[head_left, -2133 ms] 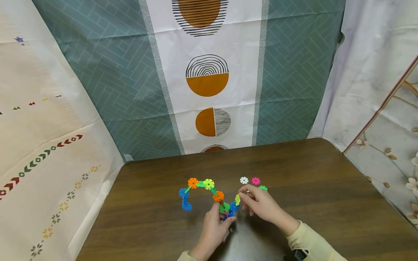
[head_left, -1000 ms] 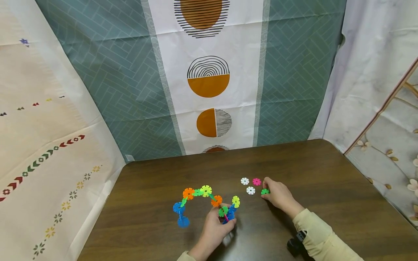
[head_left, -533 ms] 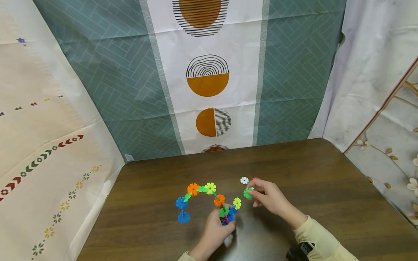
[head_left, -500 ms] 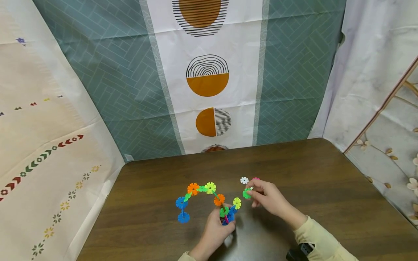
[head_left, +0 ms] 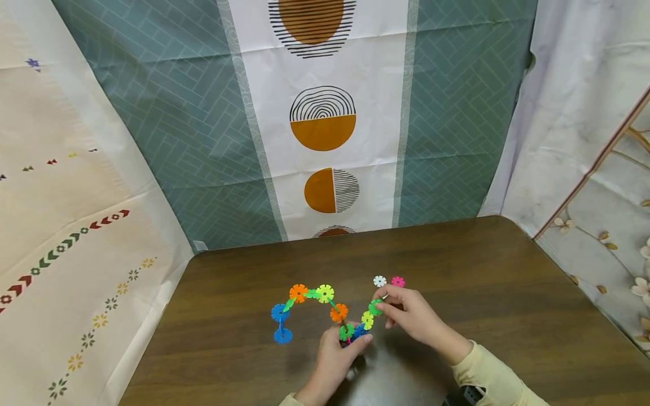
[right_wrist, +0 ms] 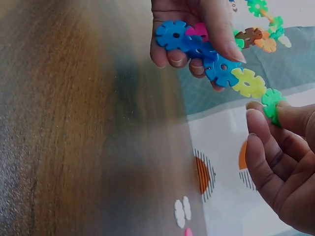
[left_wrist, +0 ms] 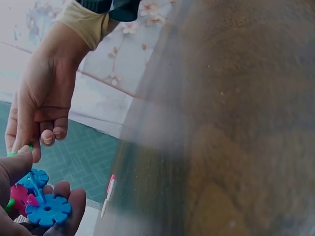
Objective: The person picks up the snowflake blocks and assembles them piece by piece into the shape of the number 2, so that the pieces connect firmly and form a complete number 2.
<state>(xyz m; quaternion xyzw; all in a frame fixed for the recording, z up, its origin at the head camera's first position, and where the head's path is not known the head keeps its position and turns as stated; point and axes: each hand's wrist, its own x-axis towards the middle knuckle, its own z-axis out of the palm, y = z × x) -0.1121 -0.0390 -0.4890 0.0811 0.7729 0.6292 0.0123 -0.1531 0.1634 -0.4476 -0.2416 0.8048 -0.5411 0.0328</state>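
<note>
My left hand (head_left: 332, 358) grips a chain of interlocking plastic snowflake discs near its right end. In the right wrist view, its thumb lies over the blue discs (right_wrist: 222, 70). From there the chain arches left through a brown disc, orange discs (head_left: 298, 293) and green ones, down to a blue disc (head_left: 282, 336). A yellow disc (right_wrist: 248, 83) sticks out at the right end. My right hand (head_left: 413, 318) pinches a light green disc (right_wrist: 272, 104) between thumb and forefinger, its edge right at the yellow disc's edge. In the left wrist view, a pink disc (left_wrist: 20, 197) shows among the blue ones.
Beyond my right hand, a white disc (head_left: 380, 280) and a pink disc (head_left: 398, 281) lie on the brown wooden table (head_left: 244, 270). The right wrist view shows a second white disc (right_wrist: 179, 212) there. A patterned cloth (head_left: 325, 135) hangs behind the table.
My right hand took the light green disc from the table and brought it left to the yellow disc at the chain's end. My left hand kept its grip, with the chain shifting slightly.
</note>
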